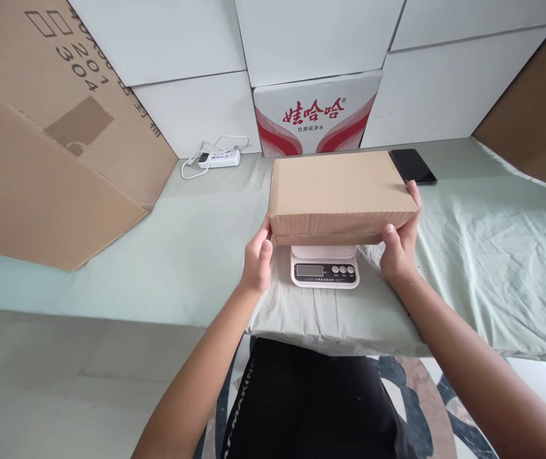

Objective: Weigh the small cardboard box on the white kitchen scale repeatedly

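Observation:
A closed brown cardboard box [339, 185] is over a small white kitchen scale [325, 275], hiding most of its platform. Whether the box rests on the scale or hovers just above it, I cannot tell. My left hand [257, 258] holds the box at its left end, thumb toward me and fingers partly hidden behind the side. At the right end, my right hand [401, 245] grips the near corner, with its thumb on the front face and fingers along the side. The scale's display looks blank, with several buttons beside it.
A black phone [415, 167] lies behind the box's right end. Back left is a white power strip [220, 158] with a cable. White boxes and a printed carton [315, 118] line the back. Large brown cartons [62, 140] flank a table with a pale green cloth [196, 255].

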Motion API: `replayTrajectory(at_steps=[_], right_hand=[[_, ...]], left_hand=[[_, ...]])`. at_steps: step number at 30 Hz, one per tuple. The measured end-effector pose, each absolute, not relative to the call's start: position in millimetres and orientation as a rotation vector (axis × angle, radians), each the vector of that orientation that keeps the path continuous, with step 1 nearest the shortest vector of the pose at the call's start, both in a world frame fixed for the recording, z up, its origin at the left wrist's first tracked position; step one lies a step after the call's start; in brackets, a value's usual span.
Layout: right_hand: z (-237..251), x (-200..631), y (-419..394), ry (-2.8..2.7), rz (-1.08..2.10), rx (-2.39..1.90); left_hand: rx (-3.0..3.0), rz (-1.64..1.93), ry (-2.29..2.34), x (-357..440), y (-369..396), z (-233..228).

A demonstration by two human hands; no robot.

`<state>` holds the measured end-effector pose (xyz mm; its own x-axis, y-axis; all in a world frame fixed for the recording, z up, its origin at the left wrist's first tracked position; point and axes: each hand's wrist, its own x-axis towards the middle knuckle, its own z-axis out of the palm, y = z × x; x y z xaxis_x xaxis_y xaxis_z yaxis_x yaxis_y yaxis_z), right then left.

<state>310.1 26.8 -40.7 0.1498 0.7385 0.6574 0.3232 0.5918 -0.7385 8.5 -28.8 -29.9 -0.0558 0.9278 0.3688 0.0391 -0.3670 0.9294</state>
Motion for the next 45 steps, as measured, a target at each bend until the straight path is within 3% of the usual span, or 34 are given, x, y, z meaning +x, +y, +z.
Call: replayTrajectory(at_steps=[6,45], right_hand=[[-46,314,28,-1.404,0.375,-0.970],[-60,323,43,-1.426,0.402,-0.801]], left_hand=[[1.397,1.700,1.193,4,-26,-27],[1.387,1.601,1.080,4,-22,-38]])
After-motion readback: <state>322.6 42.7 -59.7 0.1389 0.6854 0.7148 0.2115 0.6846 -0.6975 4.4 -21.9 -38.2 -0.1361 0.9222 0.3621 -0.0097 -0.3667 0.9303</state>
